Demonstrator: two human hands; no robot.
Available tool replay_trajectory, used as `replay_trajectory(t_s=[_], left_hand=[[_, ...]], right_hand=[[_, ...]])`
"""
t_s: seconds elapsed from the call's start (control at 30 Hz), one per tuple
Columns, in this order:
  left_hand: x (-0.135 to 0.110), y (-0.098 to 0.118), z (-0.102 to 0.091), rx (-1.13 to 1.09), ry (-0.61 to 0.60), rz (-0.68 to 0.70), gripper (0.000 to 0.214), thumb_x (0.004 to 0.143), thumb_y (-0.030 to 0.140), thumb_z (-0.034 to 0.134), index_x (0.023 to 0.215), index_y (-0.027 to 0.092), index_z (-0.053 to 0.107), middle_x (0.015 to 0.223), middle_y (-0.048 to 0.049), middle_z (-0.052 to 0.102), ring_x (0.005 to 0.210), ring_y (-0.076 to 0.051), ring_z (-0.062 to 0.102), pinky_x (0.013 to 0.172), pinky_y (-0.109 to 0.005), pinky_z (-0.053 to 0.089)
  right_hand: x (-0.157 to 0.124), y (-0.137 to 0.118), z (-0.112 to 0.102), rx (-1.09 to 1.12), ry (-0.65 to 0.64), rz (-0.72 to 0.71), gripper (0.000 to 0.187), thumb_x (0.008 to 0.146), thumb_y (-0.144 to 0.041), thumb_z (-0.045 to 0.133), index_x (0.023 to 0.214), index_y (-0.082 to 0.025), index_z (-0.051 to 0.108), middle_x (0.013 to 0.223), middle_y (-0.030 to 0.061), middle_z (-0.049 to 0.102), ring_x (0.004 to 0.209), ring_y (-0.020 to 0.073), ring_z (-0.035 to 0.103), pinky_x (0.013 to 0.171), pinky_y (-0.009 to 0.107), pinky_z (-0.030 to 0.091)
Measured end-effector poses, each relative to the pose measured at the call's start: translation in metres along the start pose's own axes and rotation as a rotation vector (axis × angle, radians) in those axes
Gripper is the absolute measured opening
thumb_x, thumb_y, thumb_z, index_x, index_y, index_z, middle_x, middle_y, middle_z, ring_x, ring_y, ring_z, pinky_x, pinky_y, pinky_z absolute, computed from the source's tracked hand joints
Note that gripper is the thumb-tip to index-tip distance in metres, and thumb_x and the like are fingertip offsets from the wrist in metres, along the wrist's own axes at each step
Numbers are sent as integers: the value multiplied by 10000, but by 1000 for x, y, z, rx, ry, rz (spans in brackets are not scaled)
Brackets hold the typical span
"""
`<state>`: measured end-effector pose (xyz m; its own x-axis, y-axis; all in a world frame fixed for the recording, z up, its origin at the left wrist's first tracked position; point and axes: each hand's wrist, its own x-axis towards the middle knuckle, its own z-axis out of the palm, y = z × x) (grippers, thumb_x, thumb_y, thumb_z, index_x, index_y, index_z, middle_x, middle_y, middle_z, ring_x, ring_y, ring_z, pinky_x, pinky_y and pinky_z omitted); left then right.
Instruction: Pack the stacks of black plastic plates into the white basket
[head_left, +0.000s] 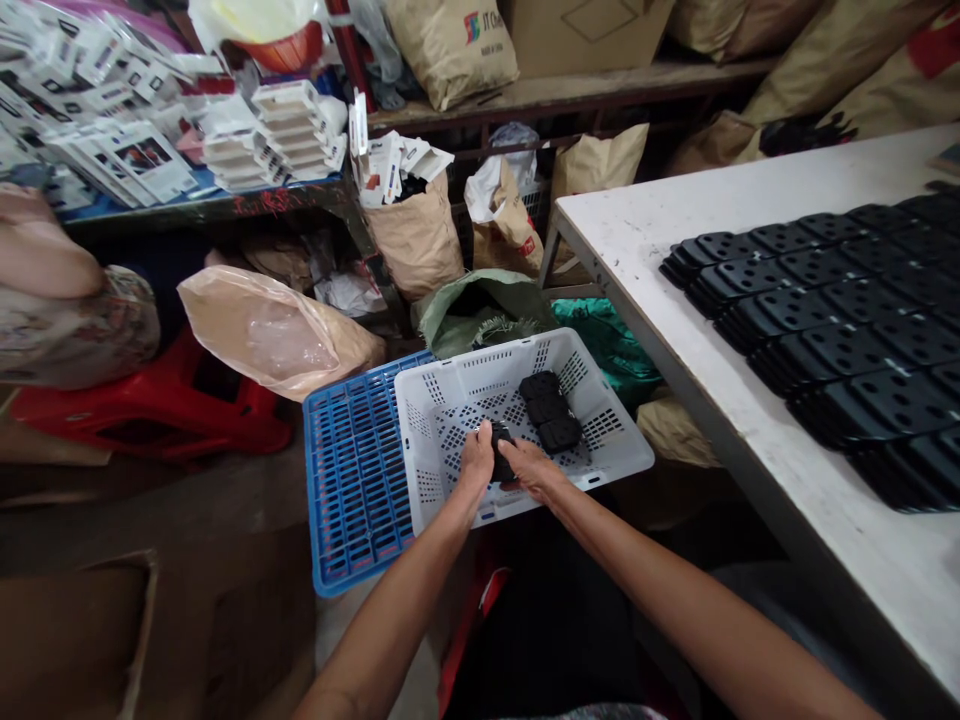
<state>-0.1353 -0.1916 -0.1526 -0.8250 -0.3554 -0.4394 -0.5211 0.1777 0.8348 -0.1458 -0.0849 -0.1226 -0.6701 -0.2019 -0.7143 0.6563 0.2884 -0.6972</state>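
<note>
Both my hands are closed around a small stack of black plastic pieces [501,462], low inside a white plastic basket [426,492]. My left hand [478,455] grips the stack's left side, and my right hand [529,468] grips it from the right. Beside them, against the basket's right part, lies a group of black pieces [550,408] packed in a row. What exactly the pieces are cannot be made out. My fingers partly cover the held stack.
Under the basket is a blue plastic crate [349,490]. A white table [637,215] on the right bears rows of stacked black plates [840,300]. An open paper sack [285,330] leans behind the crate. At left, a person's arm [45,245] shows above a red stool [157,410].
</note>
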Motion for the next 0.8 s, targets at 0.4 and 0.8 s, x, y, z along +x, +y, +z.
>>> replay_trajectory(t_s=[0.4, 0.8], left_hand=[[41, 13, -8, 124, 116, -71, 472, 922, 512, 376, 965, 138, 660, 1068, -202, 707, 1063, -332, 645, 919, -400, 459], [70, 1, -12, 137, 205, -217, 516, 934, 499, 351, 1034, 111, 677, 1141, -232, 693, 1154, -342, 623, 986, -401, 438]], right_hand=[[52, -38, -16, -62, -151, 4, 155, 797, -274, 695, 871, -139, 681, 602, 6, 634, 584, 169, 619, 641, 358, 594], [94, -24, 12, 1, -189, 42, 149, 934, -236, 610, 1043, -136, 622, 932, 26, 653, 770, 139, 638, 659, 288, 551]])
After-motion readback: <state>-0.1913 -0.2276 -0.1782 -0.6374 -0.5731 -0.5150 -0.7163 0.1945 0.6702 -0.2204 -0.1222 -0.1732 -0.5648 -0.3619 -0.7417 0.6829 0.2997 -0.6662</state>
